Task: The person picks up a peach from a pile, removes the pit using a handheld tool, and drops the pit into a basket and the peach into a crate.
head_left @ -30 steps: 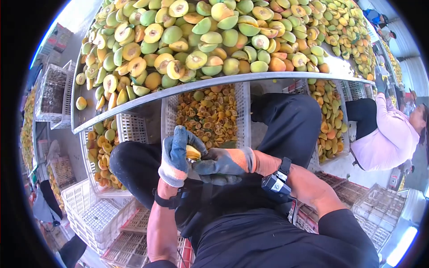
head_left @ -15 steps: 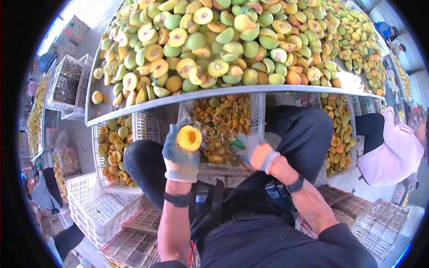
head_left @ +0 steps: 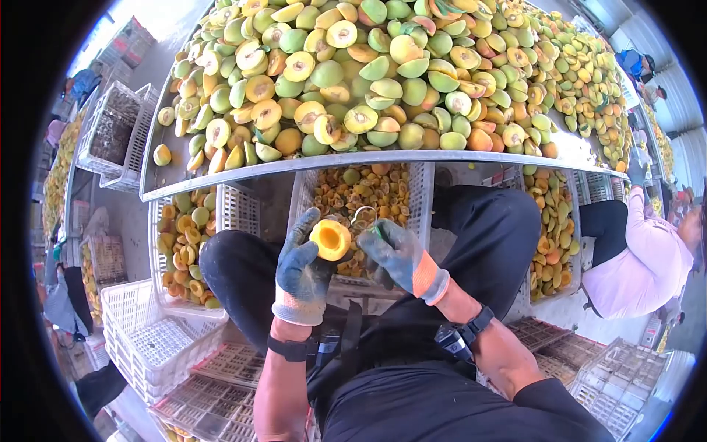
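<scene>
My left hand (head_left: 302, 269), in a grey-blue work glove, is closed round a yellow peach half (head_left: 331, 240) with its hollow facing up. My right hand (head_left: 398, 254), gloved with an orange and grey cuff, grips a small tool with a green handle and a curved metal loop (head_left: 363, 215) at its end. The loop is just right of the peach half, apart from it. Below both hands stands a white crate (head_left: 423, 214) holding peach scraps and pieces (head_left: 361, 188).
A metal-edged table (head_left: 383, 158) in front bears a heap of halved peaches (head_left: 324, 74). Crates of peach halves stand left (head_left: 184, 243) and right (head_left: 551, 236) of my knees. A white crate (head_left: 158, 339) is at lower left. A person in a pink top (head_left: 633, 258) sits at right.
The left hand has shifted slightly down and right, with the peach half tilted. My right hand has turned upward and come closer to the peach half, and the tool's loop now shows clearly.
</scene>
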### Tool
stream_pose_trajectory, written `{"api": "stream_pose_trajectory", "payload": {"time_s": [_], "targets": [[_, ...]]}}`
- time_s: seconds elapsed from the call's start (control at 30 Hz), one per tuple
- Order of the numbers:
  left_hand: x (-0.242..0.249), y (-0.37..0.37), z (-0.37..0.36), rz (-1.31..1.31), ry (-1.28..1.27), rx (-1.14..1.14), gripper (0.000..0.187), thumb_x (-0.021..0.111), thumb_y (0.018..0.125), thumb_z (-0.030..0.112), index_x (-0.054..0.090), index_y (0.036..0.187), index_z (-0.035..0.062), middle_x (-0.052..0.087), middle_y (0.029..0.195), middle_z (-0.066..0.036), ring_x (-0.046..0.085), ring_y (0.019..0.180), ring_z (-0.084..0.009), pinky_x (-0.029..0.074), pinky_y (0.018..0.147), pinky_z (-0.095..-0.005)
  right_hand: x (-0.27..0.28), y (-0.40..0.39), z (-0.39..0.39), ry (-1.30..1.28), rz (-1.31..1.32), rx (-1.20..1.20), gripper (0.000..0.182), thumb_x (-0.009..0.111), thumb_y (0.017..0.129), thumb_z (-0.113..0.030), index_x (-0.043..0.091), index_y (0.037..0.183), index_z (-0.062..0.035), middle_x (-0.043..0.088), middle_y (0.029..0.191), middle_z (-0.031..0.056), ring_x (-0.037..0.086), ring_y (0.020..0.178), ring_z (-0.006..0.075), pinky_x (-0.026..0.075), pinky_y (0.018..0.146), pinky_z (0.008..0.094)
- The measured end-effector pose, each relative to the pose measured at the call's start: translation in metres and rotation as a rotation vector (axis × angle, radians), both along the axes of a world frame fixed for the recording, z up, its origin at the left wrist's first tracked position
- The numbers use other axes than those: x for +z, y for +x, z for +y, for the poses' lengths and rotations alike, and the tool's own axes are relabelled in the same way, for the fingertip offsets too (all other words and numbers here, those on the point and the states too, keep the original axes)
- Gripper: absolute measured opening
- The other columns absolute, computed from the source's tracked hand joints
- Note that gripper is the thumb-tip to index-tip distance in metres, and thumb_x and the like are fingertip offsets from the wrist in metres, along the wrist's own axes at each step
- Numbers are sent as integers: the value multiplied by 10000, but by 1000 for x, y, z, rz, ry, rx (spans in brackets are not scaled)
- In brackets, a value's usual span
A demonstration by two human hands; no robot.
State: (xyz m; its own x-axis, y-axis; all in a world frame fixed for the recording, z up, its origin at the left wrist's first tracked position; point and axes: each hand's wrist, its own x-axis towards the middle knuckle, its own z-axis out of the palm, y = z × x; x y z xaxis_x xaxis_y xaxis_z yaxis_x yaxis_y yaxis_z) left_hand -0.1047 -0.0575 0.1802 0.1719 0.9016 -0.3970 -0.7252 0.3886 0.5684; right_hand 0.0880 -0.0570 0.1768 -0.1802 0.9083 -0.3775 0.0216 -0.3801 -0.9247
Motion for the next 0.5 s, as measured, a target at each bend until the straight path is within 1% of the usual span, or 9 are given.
{"api": "stream_pose_trajectory", "payload": {"time_s": [0.03, 0.07, 0.13, 0.2, 0.23, 0.27, 0.33, 0.43, 0.5], "targets": [[-2, -2, 1, -110, -32, -11, 689, 640, 786, 71, 451, 1440, -33, 570, 1366, -200, 558, 1285, -325, 409, 1156, -428, 10, 2, -3, -89, -47, 39, 280, 612, 1016, -345, 604, 973, -68, 614, 729, 5, 563, 564, 75, 454, 498, 263], [-6, -2, 1, -114, -32, -14, 689, 640, 786, 71, 451, 1440, -33, 570, 1366, -200, 558, 1285, -325, 409, 1156, -428, 15, 4, -7, -177, -94, 75, 230, 613, 1021, -298, 620, 1001, -69, 613, 739, -10, 574, 621, 65, 466, 545, 271], [-12, 0, 0, -93, 8, -56, 694, 651, 758, 45, 461, 1420, -36, 561, 1379, -217, 540, 1303, -346, 395, 1166, -432, -3, 2, -18, -116, -89, 50, 204, 649, 1002, -254, 583, 963, -65, 601, 735, -10, 584, 659, 73, 477, 581, 283], [-14, 3, -2, -92, 26, -66, 683, 657, 739, 23, 478, 1397, -23, 560, 1381, -219, 538, 1306, -354, 391, 1168, -436, -3, -1, -22, 115, -185, 46, 194, 663, 992, -236, 584, 977, -59, 578, 710, 16, 574, 672, 78, 476, 591, 300], [-14, 4, -4, -84, 41, -69, 675, 663, 721, 2, 494, 1374, -11, 560, 1382, -222, 536, 1309, -361, 388, 1170, -440, -5, -2, -23, 162, -243, 58, 161, 666, 984, -201, 604, 1003, -53, 580, 753, 74, 618, 667, 156, 476, 575, 347], [-14, 5, -4, -85, 43, -67, 675, 663, 721, 2, 494, 1374, -11, 560, 1382, -222, 536, 1309, -361, 388, 1170, -440, -10, 0, -24, 165, -244, 60, 161, 666, 984, -201, 604, 1003, -53, 580, 753, 74, 618, 667, 156, 476, 575, 347], [-15, 5, -6, -89, 63, -47, 658, 670, 689, -39, 520, 1326, 23, 570, 1370, -215, 544, 1299, -371, 396, 1162, -443, -22, 1, -24, 591, -435, 165, 128, 662, 972, -166, 632, 1029, -55, 595, 839, 125, 649, 678, 275, 478, 558, 385], [-14, 6, -8, -62, 93, -36, 623, 672, 711, -43, 530, 1311, 45, 587, 1343, -204, 563, 1277, -369, 413, 1144, -443, -27, 1, -23, 565, -474, 193, 133, 665, 939, -122, 653, 1055, -57, 594, 924, 136, 645, 707, 353, 489, 548, 414], [-9, 6, -9, -90, 59, -21, 598, 678, 735, -28, 529, 1310, 45, 594, 1328, -198, 574, 1263, -367, 423, 1133, -443, -41, 0, -24, 582, -573, 219, 131, 661, 937, -114, 651, 1055, -58, 594, 918, 138, 645, 704, 351, 489, 545, 424]]}}
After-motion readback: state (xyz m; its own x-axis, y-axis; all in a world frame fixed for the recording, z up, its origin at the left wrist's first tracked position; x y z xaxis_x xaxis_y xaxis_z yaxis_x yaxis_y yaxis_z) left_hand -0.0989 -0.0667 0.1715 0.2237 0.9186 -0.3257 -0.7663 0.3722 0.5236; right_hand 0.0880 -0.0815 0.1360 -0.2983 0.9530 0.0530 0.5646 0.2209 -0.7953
